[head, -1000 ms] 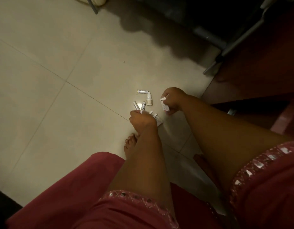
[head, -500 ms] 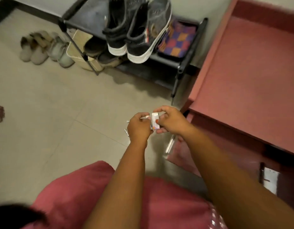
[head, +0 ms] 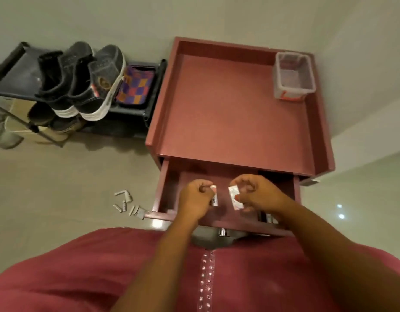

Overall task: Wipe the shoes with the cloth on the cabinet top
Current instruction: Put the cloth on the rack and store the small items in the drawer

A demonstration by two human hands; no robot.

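Note:
A pair of dark high-top shoes (head: 86,86) with white soles stands on a black shoe rack (head: 19,70) at the upper left. A checked cloth (head: 136,86) lies on the rack right of them. The red cabinet top (head: 235,113) carries only a clear plastic box. My left hand (head: 194,199) grips a small white tube over the open drawer (head: 163,183). My right hand (head: 255,192) pinches a small white packet (head: 235,197) beside it.
A clear plastic box (head: 292,77) sits at the cabinet top's back right corner. Several small white tubes (head: 127,203) lie on the tiled floor left of the drawer. More footwear sits under the rack (head: 39,113). A red garment fills the foreground.
The view rose from the floor to above the cabinet. Both hands lifted small items from the floor pile and moved right, now over the open drawer and apart from each other.

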